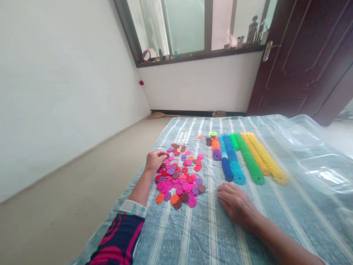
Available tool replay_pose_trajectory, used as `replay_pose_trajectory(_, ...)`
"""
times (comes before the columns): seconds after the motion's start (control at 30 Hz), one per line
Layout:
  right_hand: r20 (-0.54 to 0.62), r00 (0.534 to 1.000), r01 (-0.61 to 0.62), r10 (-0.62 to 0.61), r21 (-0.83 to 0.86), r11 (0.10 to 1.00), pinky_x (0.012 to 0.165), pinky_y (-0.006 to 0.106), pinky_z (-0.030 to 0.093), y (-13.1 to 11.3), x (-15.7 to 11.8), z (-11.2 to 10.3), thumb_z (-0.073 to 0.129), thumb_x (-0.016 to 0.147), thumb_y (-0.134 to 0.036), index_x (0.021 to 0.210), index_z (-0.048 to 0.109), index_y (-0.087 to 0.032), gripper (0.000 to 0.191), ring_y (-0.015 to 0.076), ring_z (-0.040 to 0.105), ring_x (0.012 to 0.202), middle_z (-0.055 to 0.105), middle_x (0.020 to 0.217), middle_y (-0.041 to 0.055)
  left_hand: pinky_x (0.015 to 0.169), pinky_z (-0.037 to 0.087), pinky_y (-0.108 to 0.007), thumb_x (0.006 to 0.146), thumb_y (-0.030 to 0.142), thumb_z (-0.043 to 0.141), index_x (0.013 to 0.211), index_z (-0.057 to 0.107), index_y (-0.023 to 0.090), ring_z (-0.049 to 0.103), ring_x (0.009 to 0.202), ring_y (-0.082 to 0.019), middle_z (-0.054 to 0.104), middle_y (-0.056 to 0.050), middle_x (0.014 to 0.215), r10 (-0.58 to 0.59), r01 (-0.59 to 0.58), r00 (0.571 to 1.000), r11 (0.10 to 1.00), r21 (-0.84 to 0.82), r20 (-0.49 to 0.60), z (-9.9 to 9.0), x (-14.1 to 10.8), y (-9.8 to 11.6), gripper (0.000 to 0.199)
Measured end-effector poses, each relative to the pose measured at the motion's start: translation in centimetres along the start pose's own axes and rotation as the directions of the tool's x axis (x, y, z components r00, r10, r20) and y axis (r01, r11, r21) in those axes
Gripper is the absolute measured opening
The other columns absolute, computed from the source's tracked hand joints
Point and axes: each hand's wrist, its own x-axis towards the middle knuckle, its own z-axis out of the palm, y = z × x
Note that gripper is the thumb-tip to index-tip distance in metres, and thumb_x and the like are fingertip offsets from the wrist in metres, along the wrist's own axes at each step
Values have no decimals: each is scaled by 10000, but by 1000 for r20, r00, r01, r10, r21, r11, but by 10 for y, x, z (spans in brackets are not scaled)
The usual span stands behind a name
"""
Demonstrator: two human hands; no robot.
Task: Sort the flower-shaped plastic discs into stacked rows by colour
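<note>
My left hand [156, 161] pinches a small brown disc [167, 156] at the upper left edge of a loose pile of notched discs [180, 180] in pink, red, purple, orange and brown. My right hand [234, 201] rests on the striped cloth, right of the pile, its fingers curled together; whether anything is under them is hidden. Beyond it lie rows of overlapping discs: a blue row [234, 162], a green row [251, 162], yellow rows [267, 158], and a short orange and purple row [216, 147]. Brown discs [209, 141] sit beside the short row.
Two clear plastic containers, one farther [303, 134] and one nearer [328, 175], stand on the right of the striped cloth [198, 235]. The bed-like surface ends at the left, above a beige floor [82, 206]. A dark red door [300, 66] is at the back right.
</note>
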Motion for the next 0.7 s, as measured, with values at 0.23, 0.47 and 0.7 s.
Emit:
replay_pose_trajectory(0.23,-31,999,-18,18,-2,1000,724,295,379,-2,5,2,402,966,-137,719,533,-182,283,168,520,800,605,825,44,684,547,-257,640,161,628,750,743,158,689,700,-166,743,-23,722,220,-216,956,975,-43,196,73,18,52,160)
replay_pose_trajectory(0.47,-29,999,-29,28,-12,1000,721,290,371,-3,7,3,434,938,-108,715,527,-186,254,163,514,791,592,795,37,712,535,-251,667,83,578,790,761,161,680,722,-151,749,-16,756,246,-294,933,942,162,262,164,35,88,233)
replay_pose_trajectory(0.7,-50,998,-40,39,-13,999,705,301,363,-3,9,5,438,925,-103,703,512,-196,252,167,518,782,596,789,37,751,514,-263,657,78,603,836,775,155,681,783,-182,750,-33,786,216,-300,931,913,277,296,196,43,94,260)
